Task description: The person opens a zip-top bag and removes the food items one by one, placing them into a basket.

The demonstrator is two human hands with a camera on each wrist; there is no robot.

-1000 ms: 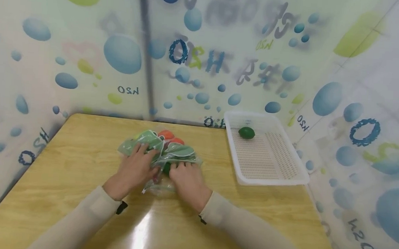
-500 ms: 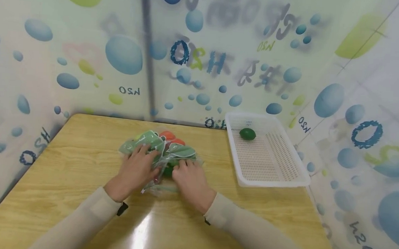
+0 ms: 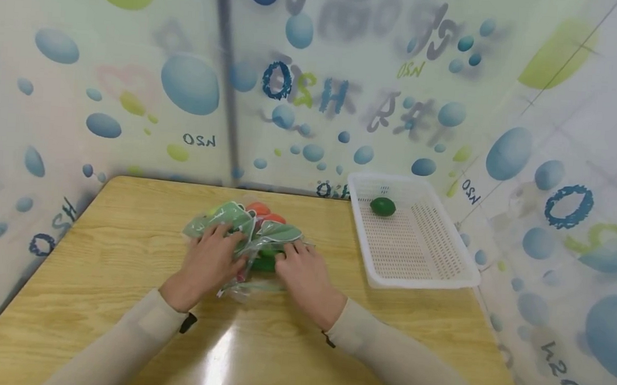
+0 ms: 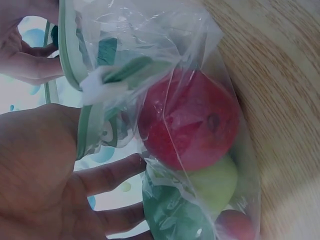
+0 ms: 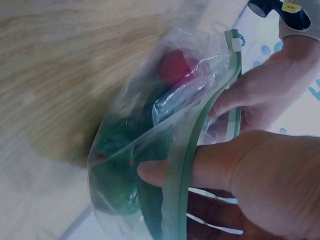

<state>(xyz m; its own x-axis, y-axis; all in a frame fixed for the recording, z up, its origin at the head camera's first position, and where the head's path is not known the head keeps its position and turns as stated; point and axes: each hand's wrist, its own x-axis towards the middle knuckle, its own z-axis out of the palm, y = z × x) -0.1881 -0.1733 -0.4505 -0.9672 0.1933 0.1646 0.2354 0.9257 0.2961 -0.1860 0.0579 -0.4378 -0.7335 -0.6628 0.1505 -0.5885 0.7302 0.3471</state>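
A clear zip bag (image 3: 276, 237) with green-printed panels and a green closure strip (image 5: 187, 165) lies on the table, its mouth toward the person. Inside it show a red round fruit or vegetable (image 4: 190, 120), a pale green one (image 4: 215, 182) and a green one (image 5: 112, 180). My left hand (image 3: 211, 260) grips the bag's left side, fingers over the printed panel and thumb at the mouth. On the right side, my right hand (image 3: 305, 278) holds the bag near its mouth, with its thumb showing through the clear film. A dark green piece (image 3: 264, 263) shows between both hands.
A white perforated plastic basket (image 3: 370, 261) stands at the table's right back, holding one dark green lime-like fruit (image 3: 383, 206). Behind the wooden table (image 3: 125, 240) hangs a patterned wall covering (image 3: 150, 88) with blue and green dots.
My right hand has moved a little to the right at the bag's mouth, and more of the dark green piece shows between my hands. My left hand has stayed in place.
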